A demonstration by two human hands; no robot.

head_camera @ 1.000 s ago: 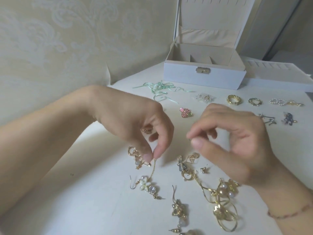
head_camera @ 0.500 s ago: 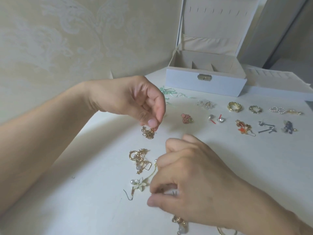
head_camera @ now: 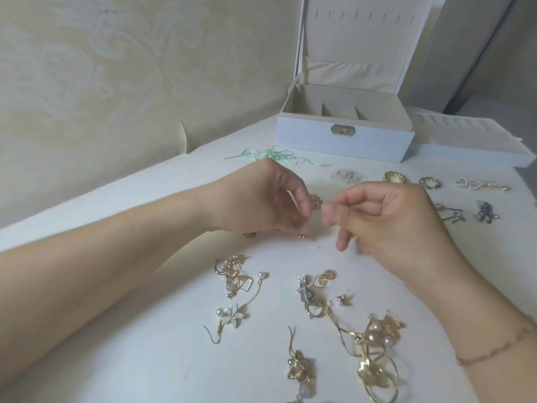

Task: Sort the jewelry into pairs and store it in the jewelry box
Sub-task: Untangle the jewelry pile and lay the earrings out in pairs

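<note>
Two hands mid-desk: left hand (head_camera: 261, 202) pinches small gold earring (head_camera: 301, 235), right hand (head_camera: 386, 222) grip contents unclear. Jewelry box (head_camera: 343, 141) at 12 o'clock looks empty; tangled pile (head_camera: 334, 315) at 6 unsorted.

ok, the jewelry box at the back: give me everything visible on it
The jewelry box is white outside with a cream, fabric-looking lining. It stands at the far side of the table, lid raised upright, with a row of small slots near the top and a gathered pocket below. The base shows dividers forming compartments; nothing is visible in them from this angle. A small brass-coloured clasp sits on the front wall. Neither hand touches it.
</note>
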